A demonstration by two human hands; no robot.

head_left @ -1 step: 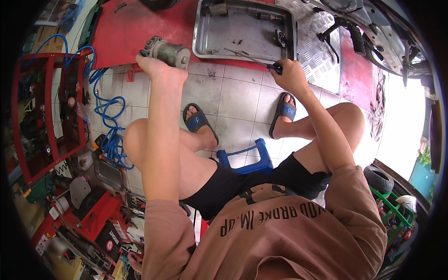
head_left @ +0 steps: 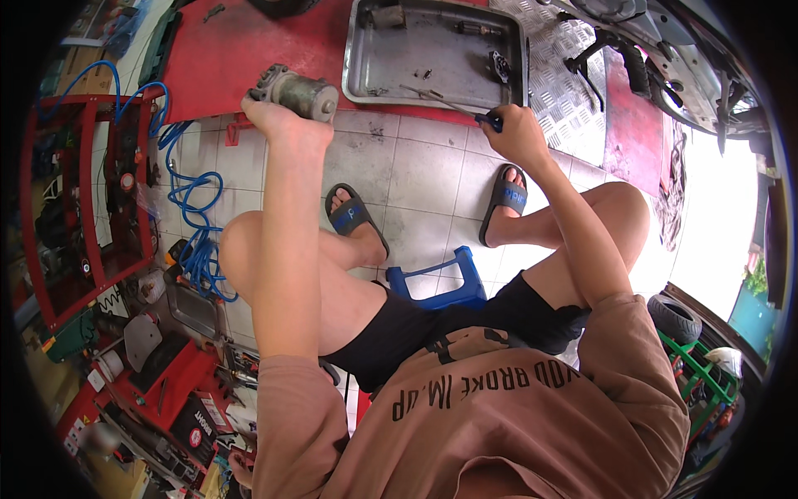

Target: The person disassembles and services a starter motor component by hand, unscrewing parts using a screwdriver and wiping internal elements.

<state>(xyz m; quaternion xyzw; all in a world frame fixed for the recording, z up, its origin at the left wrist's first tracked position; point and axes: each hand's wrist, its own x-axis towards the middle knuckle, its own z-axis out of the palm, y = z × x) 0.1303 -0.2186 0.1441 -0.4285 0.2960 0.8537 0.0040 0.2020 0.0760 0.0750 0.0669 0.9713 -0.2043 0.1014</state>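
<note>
My left hand (head_left: 287, 123) is closed round a grimy metal starter motor (head_left: 306, 96), a short cylinder with a flanged end toward the left. It is held up above the near edge of the red work platform (head_left: 241, 50). A screwdriver (head_left: 455, 106) with a dark blue handle and a long thin shaft is gripped in my right hand (head_left: 517, 133). Its shaft points left and away, over the near rim of a grey metal tray (head_left: 432, 101). Inside the tray lie a metal cylinder (head_left: 388, 17), a dark armature-like part (head_left: 480, 28), an end piece (head_left: 499, 66) and several small bits.
Part of a motorcycle (head_left: 665, 50) stands at the far right beside a checkered metal plate (head_left: 549, 75). A blue hose (head_left: 199, 195) coils on the tiled floor to the left, next to a red metal frame (head_left: 91, 208). A blue stool (head_left: 440, 299) is between my legs.
</note>
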